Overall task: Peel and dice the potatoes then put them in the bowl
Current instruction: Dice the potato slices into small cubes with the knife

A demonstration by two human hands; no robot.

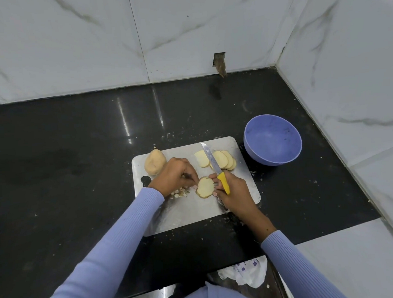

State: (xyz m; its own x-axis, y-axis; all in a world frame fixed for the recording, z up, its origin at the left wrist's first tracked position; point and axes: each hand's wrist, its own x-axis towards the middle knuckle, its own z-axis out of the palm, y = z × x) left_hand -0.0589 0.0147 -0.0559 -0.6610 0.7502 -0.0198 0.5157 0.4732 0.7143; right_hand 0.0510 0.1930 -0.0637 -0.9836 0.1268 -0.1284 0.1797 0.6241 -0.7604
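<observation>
On the board (193,213) your left fingers (193,186) steady a slice (205,187); right hand (231,192) grips the knife (215,168); dicing next needs the blade lowered.

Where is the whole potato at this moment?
In the head view, the whole potato lies on the far left corner of the cutting board, just beyond the left hand.
</observation>
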